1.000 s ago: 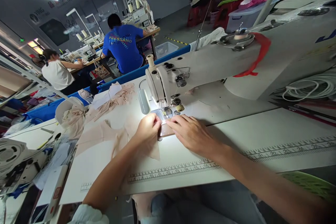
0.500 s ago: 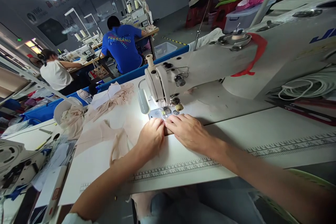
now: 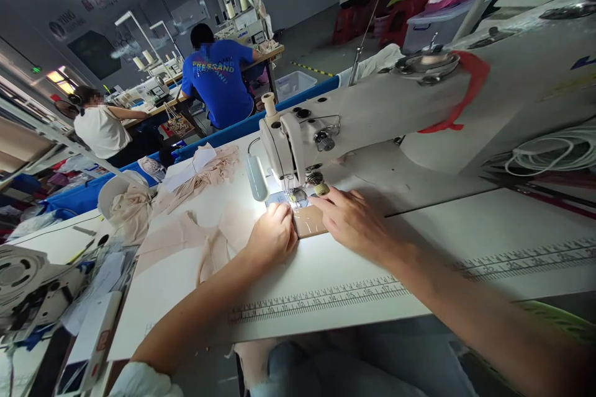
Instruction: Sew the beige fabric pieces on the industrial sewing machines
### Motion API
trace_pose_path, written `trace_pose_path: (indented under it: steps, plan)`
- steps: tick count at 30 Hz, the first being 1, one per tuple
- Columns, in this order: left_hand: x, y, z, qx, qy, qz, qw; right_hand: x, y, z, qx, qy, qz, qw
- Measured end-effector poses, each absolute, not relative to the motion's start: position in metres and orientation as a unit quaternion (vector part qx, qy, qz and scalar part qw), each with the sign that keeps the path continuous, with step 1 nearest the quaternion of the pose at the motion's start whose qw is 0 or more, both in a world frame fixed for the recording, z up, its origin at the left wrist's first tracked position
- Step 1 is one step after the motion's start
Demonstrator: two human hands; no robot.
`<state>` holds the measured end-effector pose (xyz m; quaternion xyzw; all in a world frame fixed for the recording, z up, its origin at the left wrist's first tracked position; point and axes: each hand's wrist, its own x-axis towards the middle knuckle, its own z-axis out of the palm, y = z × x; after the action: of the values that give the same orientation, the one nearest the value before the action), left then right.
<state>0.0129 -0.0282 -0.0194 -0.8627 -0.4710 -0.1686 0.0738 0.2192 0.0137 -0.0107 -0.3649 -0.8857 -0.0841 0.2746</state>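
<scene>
A white sewing machine (image 3: 363, 115) reaches across the table from the right, its small lamp (image 3: 256, 178) lighting the needle area. My left hand (image 3: 274, 232) is closed just left of the presser foot, fingertips pinched together; what they hold is too small to make out. My right hand (image 3: 351, 220) is right of the presser foot, index finger stretched toward it and the other fingers partly bent, fingers apart. Between the hands lies a brown plate (image 3: 310, 222) at the table edge of the machine bed. Thin beige fabric (image 3: 174, 239) lies left of my left hand.
A printed ruler (image 3: 316, 301) runs along the front of the white table (image 3: 162, 291). More crumpled beige fabric (image 3: 128, 214) lies at the left, by another machine (image 3: 23, 279). Red-handled scissors (image 3: 554, 198) are at the right. People sit at machines beyond.
My right hand has moved right, away from my left hand, and its index finger is now stretched out. The brown plate shows more. The view has shifted slightly.
</scene>
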Motion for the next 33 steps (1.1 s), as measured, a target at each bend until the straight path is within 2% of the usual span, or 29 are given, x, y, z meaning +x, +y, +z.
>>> trace_pose_path:
  steps: [9,18,33]
  plan:
    - [0.013,-0.024,-0.020,-0.861,-0.475,-0.168,0.071,0.220,0.010,-0.010,-0.370,-0.883,-0.063,0.281]
    - [0.013,-0.025,-0.020,-0.859,-0.477,-0.178,0.054,0.208,0.039,-0.003,-0.461,-0.818,0.169,0.298]
    - [0.012,-0.019,-0.015,-0.859,-0.478,-0.168,0.074,0.206,0.034,-0.007,-0.483,-0.801,0.166,0.313]
